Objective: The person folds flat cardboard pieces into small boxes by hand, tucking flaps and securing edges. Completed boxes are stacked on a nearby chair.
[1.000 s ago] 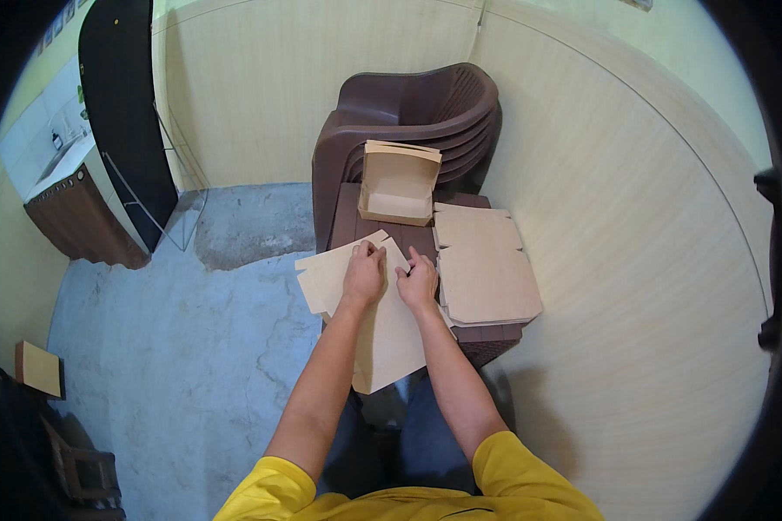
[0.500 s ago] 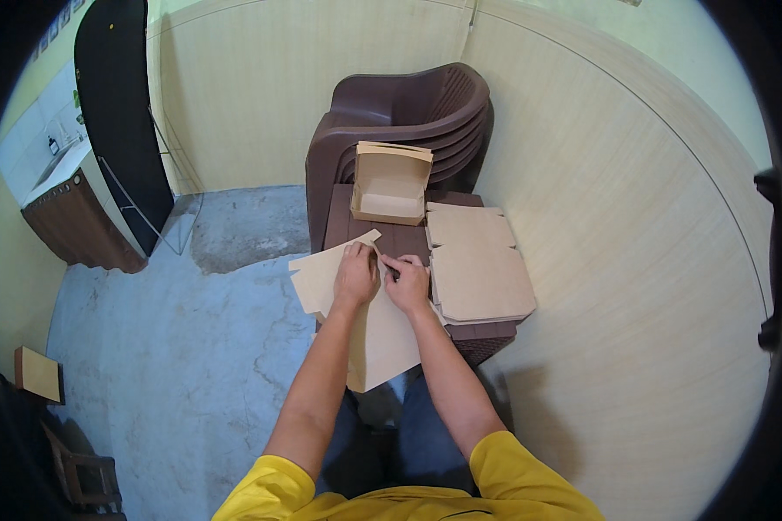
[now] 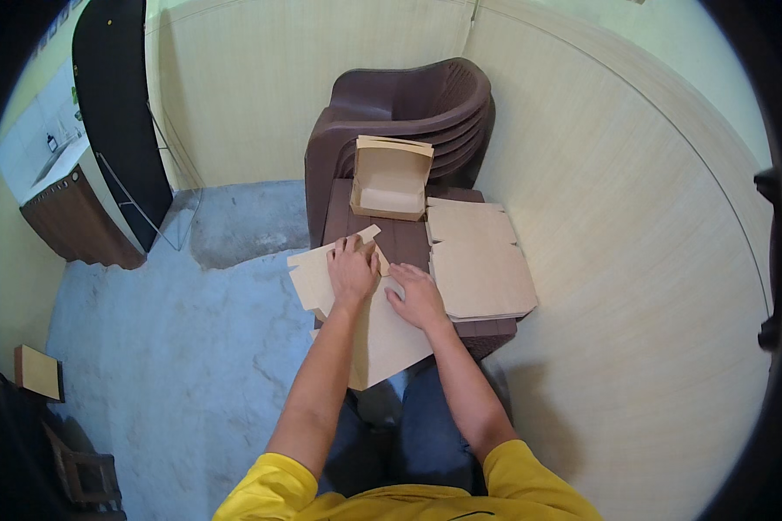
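Observation:
A flat brown cardboard box blank [image 3: 384, 343] lies tilted across the near part of a brown slatted plastic table [image 3: 342, 207], its near corner overhanging the edge. My left hand [image 3: 354, 271] rests on the blank with its fingers spread over the card beside a crease. Just to the right, my right hand [image 3: 419, 300] lies against a folded-up strip of the blank, fingers stretched out and thumb apart. Parts of the strip are hidden beneath both hands. Behind them stands a folded cardboard box [image 3: 391, 188] with its lid up.
A stack of flat cardboard blanks [image 3: 482, 273] sits on the table's right side. Stacked brown plastic chairs [image 3: 400, 95] stand behind the table, and a pale panelled wall [image 3: 634, 260] runs along the right. Far left are a sink counter [image 3: 61, 165] and a tall black board [image 3: 122, 113].
My right hand has opened from its curled grip at the strip and moved slightly right and nearer me. My left hand's fingers have spread and shifted slightly left on the blank.

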A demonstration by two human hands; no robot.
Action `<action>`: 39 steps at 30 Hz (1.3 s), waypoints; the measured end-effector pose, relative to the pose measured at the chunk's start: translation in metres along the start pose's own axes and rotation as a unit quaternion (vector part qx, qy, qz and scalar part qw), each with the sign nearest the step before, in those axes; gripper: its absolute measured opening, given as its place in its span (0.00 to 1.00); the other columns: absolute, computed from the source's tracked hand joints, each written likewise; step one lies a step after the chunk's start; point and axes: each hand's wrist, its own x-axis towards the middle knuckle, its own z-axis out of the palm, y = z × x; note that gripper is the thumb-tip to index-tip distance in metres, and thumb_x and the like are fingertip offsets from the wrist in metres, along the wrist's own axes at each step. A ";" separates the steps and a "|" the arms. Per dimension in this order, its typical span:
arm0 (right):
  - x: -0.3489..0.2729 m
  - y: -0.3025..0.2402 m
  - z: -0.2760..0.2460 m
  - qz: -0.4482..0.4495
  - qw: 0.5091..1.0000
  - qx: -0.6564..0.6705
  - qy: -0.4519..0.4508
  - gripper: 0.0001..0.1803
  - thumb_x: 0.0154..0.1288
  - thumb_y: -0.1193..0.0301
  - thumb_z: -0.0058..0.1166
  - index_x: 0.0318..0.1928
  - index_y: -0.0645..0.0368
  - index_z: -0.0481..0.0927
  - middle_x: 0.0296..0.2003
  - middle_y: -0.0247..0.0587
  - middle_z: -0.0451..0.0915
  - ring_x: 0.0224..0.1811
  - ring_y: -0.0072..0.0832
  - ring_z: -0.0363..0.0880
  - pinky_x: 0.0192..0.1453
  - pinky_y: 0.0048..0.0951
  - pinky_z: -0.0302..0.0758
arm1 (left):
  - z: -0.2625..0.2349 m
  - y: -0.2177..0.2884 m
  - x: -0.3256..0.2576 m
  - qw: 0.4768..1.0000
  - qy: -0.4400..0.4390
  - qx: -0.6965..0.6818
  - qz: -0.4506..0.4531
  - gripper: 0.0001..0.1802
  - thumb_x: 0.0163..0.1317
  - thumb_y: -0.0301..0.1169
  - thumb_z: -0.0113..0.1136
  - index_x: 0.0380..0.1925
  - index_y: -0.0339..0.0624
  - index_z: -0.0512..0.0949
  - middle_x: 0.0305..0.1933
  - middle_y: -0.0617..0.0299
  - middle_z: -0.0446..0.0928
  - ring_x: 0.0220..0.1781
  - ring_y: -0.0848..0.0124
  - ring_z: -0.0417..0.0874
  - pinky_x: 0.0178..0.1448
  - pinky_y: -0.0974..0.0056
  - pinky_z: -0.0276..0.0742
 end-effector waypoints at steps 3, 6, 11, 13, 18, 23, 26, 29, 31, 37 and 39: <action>0.011 0.009 -0.007 0.072 0.996 0.050 -0.011 0.17 0.70 0.65 0.69 0.56 0.55 0.93 0.54 0.47 0.92 0.61 0.41 0.87 0.65 0.42 0.82 | -0.003 0.003 -0.001 1.000 -0.007 -0.006 -0.007 0.23 0.69 0.46 0.68 0.61 0.56 0.91 0.72 0.59 0.80 0.77 0.56 0.73 0.78 0.48 0.66; 0.043 0.018 -0.010 0.161 0.980 0.113 -0.034 0.10 0.67 0.65 0.72 0.44 0.54 0.95 0.42 0.45 0.94 0.49 0.41 0.92 0.56 0.43 0.86 | -0.007 0.002 -0.001 0.999 -0.037 -0.013 -0.017 0.25 0.68 0.47 0.69 0.62 0.54 0.90 0.74 0.58 0.78 0.80 0.56 0.71 0.82 0.49 0.63; 0.071 0.028 -0.008 0.189 0.974 0.071 -0.106 0.07 0.63 0.66 0.75 0.40 0.51 0.96 0.37 0.43 0.94 0.41 0.40 0.94 0.49 0.42 0.88 | -0.002 -0.006 0.002 0.998 -0.034 -0.041 0.034 0.27 0.68 0.46 0.71 0.64 0.48 0.88 0.74 0.58 0.77 0.80 0.56 0.69 0.85 0.47 0.60; 0.071 0.032 -0.009 0.174 0.973 0.096 -0.115 0.07 0.61 0.66 0.77 0.40 0.52 0.96 0.37 0.43 0.94 0.40 0.40 0.93 0.49 0.42 0.87 | 0.001 -0.009 0.001 0.997 -0.028 -0.049 0.043 0.28 0.68 0.45 0.71 0.65 0.46 0.87 0.73 0.58 0.78 0.79 0.55 0.70 0.86 0.48 0.60; 0.067 0.032 -0.006 0.159 0.978 0.096 -0.093 0.09 0.57 0.68 0.81 0.36 0.56 0.94 0.35 0.44 0.92 0.38 0.39 0.91 0.47 0.41 0.86 | 0.005 -0.010 0.002 0.996 -0.049 -0.060 0.045 0.29 0.68 0.42 0.73 0.66 0.41 0.85 0.69 0.58 0.80 0.77 0.54 0.71 0.85 0.52 0.63; 0.071 0.028 0.010 0.177 0.979 0.102 -0.023 0.10 0.54 0.68 0.82 0.32 0.57 0.93 0.36 0.47 0.91 0.41 0.46 0.91 0.49 0.46 0.85 | 0.006 -0.011 0.003 0.995 -0.059 -0.065 0.043 0.30 0.68 0.42 0.72 0.67 0.41 0.84 0.69 0.57 0.80 0.77 0.52 0.71 0.85 0.50 0.64; 0.085 0.029 0.026 0.192 0.977 0.096 0.007 0.10 0.54 0.68 0.82 0.32 0.57 0.93 0.36 0.48 0.91 0.41 0.48 0.91 0.50 0.47 0.85 | 0.008 -0.013 0.003 0.995 -0.063 -0.071 0.041 0.31 0.67 0.42 0.72 0.68 0.40 0.83 0.69 0.55 0.79 0.77 0.50 0.71 0.85 0.50 0.64; 0.104 0.030 0.039 0.215 0.974 0.073 0.013 0.10 0.55 0.68 0.83 0.32 0.56 0.93 0.36 0.48 0.91 0.42 0.49 0.91 0.50 0.48 0.85 | 0.008 -0.014 0.002 0.995 -0.061 -0.070 0.045 0.31 0.66 0.42 0.73 0.67 0.40 0.83 0.68 0.52 0.79 0.76 0.50 0.72 0.85 0.49 0.64; 0.113 0.030 0.041 0.213 0.975 0.069 0.003 0.10 0.56 0.66 0.82 0.33 0.54 0.93 0.37 0.49 0.92 0.43 0.50 0.92 0.51 0.49 0.86 | 0.006 -0.014 0.002 0.994 -0.052 -0.075 0.056 0.31 0.65 0.40 0.73 0.65 0.39 0.82 0.67 0.50 0.80 0.74 0.48 0.73 0.83 0.49 0.66; 0.134 0.026 0.043 0.248 0.965 0.078 -0.022 0.09 0.59 0.65 0.81 0.33 0.52 0.92 0.38 0.50 0.92 0.45 0.51 0.92 0.53 0.50 0.86 | -0.003 -0.010 0.006 0.991 -0.027 -0.118 0.053 0.27 0.61 0.35 0.76 0.57 0.38 0.77 0.58 0.45 0.81 0.66 0.43 0.78 0.72 0.46 0.74; 0.127 0.026 0.043 0.247 0.966 0.071 -0.016 0.09 0.59 0.64 0.80 0.33 0.52 0.92 0.39 0.50 0.92 0.45 0.51 0.92 0.52 0.50 0.86 | -0.006 -0.008 0.002 0.990 -0.035 -0.138 0.017 0.28 0.60 0.34 0.77 0.56 0.39 0.75 0.56 0.44 0.81 0.64 0.42 0.79 0.69 0.46 0.76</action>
